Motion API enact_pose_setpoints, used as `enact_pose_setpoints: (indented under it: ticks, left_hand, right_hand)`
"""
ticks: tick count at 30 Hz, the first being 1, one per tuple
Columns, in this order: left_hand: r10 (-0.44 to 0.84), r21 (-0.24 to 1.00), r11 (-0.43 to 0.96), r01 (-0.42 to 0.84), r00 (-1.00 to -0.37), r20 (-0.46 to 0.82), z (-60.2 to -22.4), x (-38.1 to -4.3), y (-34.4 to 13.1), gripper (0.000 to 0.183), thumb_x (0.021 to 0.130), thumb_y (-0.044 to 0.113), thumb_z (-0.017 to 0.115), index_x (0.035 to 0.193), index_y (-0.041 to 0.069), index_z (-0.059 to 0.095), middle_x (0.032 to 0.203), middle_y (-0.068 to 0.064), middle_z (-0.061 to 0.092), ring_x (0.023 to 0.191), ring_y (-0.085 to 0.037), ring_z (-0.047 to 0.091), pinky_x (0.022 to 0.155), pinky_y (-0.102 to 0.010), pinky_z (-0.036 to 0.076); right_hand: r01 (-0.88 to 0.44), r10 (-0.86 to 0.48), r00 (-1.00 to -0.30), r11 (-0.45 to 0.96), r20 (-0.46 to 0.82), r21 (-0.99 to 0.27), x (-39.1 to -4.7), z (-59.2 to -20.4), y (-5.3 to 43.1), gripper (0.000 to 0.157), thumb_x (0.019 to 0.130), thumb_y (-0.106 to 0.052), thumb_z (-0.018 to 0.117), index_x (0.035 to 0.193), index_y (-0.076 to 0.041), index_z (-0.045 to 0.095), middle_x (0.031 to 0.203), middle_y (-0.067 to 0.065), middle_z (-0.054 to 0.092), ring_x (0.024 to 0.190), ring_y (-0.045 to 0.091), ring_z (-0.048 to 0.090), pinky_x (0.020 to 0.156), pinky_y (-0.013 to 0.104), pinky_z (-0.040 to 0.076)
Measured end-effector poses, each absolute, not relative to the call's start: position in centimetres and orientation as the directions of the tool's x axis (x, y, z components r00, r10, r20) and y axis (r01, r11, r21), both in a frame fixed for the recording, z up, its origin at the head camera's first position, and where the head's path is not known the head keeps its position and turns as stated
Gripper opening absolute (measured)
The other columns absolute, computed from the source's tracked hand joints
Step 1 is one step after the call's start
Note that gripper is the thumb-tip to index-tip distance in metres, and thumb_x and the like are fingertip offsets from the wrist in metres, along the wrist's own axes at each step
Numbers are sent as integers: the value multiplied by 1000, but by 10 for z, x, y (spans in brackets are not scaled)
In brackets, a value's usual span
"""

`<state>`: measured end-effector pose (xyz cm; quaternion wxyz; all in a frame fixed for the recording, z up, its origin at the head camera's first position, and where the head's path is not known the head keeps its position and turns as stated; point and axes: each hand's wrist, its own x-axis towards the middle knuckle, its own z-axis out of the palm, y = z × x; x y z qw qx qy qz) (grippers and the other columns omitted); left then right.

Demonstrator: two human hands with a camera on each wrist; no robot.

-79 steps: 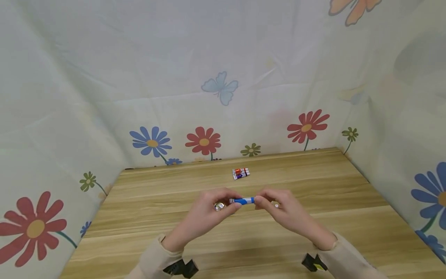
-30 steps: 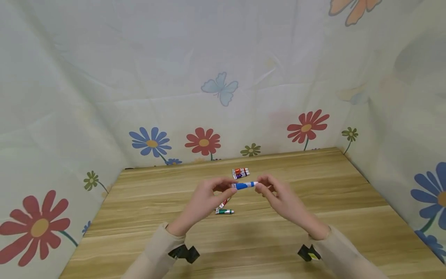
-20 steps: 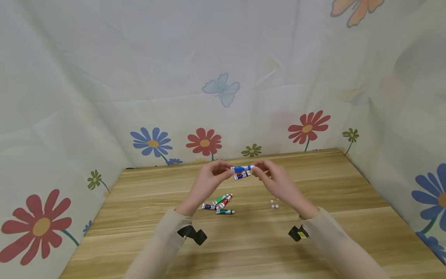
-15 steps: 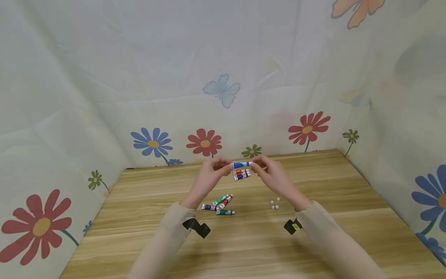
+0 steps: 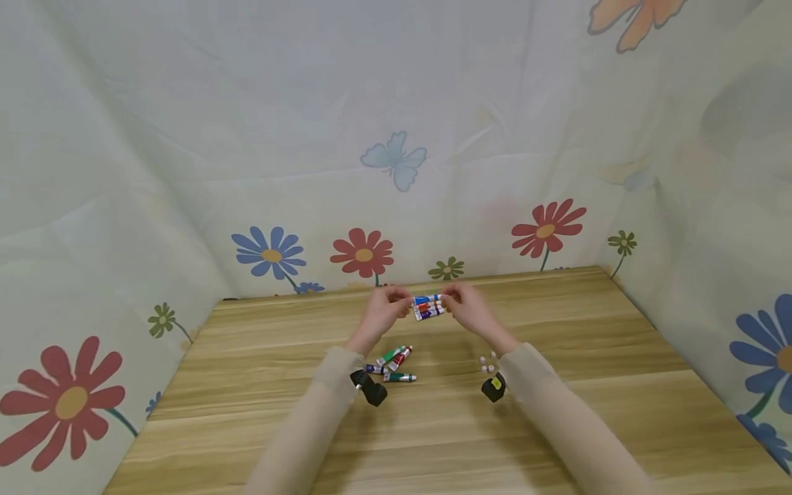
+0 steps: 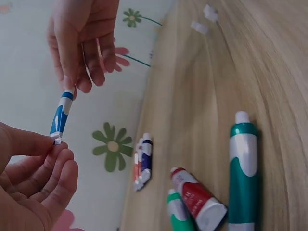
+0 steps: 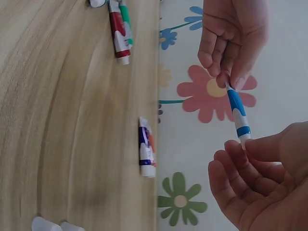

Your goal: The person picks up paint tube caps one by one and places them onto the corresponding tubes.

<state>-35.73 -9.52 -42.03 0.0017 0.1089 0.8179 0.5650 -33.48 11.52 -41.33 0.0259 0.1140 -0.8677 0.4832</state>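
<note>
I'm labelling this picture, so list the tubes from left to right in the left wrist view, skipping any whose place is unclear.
From the left: blue tube, purple tube, red tube, dark green tube.

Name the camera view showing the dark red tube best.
Left wrist: the dark red tube appears largest and whole. Right wrist shows it smaller, near the top edge; the head view shows it tiny.
</note>
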Motion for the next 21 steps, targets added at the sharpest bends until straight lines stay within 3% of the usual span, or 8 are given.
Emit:
enact_pose_setpoints:
  ticks: [5, 12, 17, 21]
  left_hand:
    - [162, 920, 365, 140, -983, 85, -439, -367, -91, 11, 95, 6, 67, 99, -4, 71, 88, -12, 69, 73, -16, 64, 73, -35, 58]
    - [146, 918, 386, 88, -989, 33, -460, -369, -87, 12, 93, 3, 68, 100, -7, 72, 86, -12, 68, 70, -15, 61, 75, -39, 57]
    - [159, 904, 410, 119, -986, 58, -470, -371, -87, 9, 90, 0, 69, 95, -7, 72, 78, -8, 65, 67, -14, 57, 61, -27, 50]
    - [159, 892, 439, 109, -986, 42, -475, -371, -87, 7, 89, 0, 68, 94, -5, 71, 79, -8, 64, 68, -15, 56, 58, -25, 47]
  right_hand:
    - [-159, -143, -985, 505, 99, -848, -347, -429, 112, 22, 104, -11, 54, 114, 5, 64, 96, 14, 67, 84, 28, 63, 66, 29, 50]
    - [-121, -150, -987, 517, 49, -847, -356, -445, 111, 21, 103, -6, 52, 112, 9, 63, 100, 25, 66, 80, 31, 64, 62, 27, 50]
    - [-101, -145, -989, 533, 27, -840, -357, -453, 112, 20, 102, -5, 54, 109, 9, 65, 97, 22, 67, 75, 25, 62, 62, 28, 49]
    - [-47, -122, -992, 512, -18, -858, -357, -456, 112, 20, 100, -6, 56, 109, 8, 66, 94, 20, 67, 76, 22, 60, 64, 28, 49]
